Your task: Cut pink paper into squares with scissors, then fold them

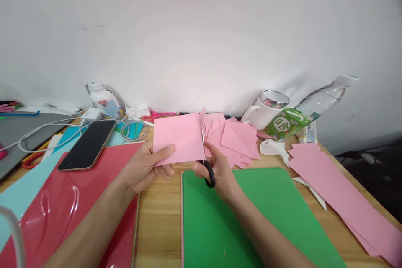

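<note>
My left hand [145,168] is closed on the lower left corner of a pink paper sheet [177,137], holding it upright above the wooden table [160,213]. My right hand [216,169] grips black-handled scissors [208,172], fingers through the loops. The blades run up along the sheet's right edge, where a narrow pink strip stands off. Behind the sheet lies a pile of cut pink squares [234,138].
A green sheet [251,213] lies under my right forearm and a red glossy folder [69,209] with a phone [88,144] on it sits left. Pink paper strips [339,192] lie right. A white mug [266,111], a tilted water bottle [317,104], crumpled tissue [273,147] and cables line the wall.
</note>
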The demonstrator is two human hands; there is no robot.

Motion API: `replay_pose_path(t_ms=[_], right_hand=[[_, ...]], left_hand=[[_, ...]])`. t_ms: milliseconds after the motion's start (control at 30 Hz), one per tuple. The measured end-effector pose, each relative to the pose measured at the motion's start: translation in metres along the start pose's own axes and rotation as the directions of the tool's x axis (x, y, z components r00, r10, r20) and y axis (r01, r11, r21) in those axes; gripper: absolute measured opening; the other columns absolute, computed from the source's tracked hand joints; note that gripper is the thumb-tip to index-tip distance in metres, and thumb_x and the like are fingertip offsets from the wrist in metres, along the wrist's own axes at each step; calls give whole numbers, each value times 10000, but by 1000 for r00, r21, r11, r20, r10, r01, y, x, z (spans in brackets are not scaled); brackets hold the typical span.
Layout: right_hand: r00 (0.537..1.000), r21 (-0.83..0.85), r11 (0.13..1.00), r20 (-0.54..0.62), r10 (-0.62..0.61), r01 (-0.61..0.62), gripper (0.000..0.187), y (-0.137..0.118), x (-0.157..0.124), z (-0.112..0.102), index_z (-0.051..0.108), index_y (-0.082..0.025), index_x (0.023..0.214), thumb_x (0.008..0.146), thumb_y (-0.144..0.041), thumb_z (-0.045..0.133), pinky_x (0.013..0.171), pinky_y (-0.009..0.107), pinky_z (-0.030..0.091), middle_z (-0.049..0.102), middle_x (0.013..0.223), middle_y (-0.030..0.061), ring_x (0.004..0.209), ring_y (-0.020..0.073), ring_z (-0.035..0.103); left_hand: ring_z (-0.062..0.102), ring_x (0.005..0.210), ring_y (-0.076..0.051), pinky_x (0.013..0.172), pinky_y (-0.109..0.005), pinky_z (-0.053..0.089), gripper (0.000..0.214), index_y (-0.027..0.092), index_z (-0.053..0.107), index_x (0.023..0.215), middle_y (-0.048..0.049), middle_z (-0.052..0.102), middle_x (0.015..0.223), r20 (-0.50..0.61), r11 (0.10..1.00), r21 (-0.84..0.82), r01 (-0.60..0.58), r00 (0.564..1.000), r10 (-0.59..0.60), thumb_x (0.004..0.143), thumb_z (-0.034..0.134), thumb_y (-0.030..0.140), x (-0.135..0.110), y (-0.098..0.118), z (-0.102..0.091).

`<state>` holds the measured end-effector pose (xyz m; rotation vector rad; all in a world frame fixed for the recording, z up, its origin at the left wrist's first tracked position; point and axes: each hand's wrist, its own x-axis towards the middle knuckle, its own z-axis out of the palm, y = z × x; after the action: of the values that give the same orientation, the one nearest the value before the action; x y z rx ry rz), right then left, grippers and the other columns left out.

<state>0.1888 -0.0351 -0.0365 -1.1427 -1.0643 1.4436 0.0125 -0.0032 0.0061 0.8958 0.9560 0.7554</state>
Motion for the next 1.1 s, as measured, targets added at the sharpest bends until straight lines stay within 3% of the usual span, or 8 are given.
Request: replay_pose_path(t_ms=[500,733,1100], right_hand=[[998,22,999,44,-35,34,956,1,-1,-2,273,-99,1317,561,-391,782,457,213,282,478,497,-94,460,77,360],[999,31,999,42,-33,32,995,3,0,-4,246,-87,1331,550,-357,800,452,208,286,405,480,-121,446,72,352],[999,12,1000,23,-27,27,947,2,0,-3,276,-86,1313,559,-369,775,458,213,301,479,488,-96,462,86,392]], left_hand=[[526,308,-93,328,-151,444,231,101,656,648,-25,619,405,12,1000,-3,-5,1000,5,636,759,307,0,-1,0],[517,301,-91,318,-153,428,217,107,640,634,-18,613,402,6,1000,6,1,1000,-1,653,746,296,0,-2,0],[542,323,-93,334,-148,451,229,96,656,687,-28,635,433,13,1000,-4,-2,1000,2,647,753,300,0,-1,1]])
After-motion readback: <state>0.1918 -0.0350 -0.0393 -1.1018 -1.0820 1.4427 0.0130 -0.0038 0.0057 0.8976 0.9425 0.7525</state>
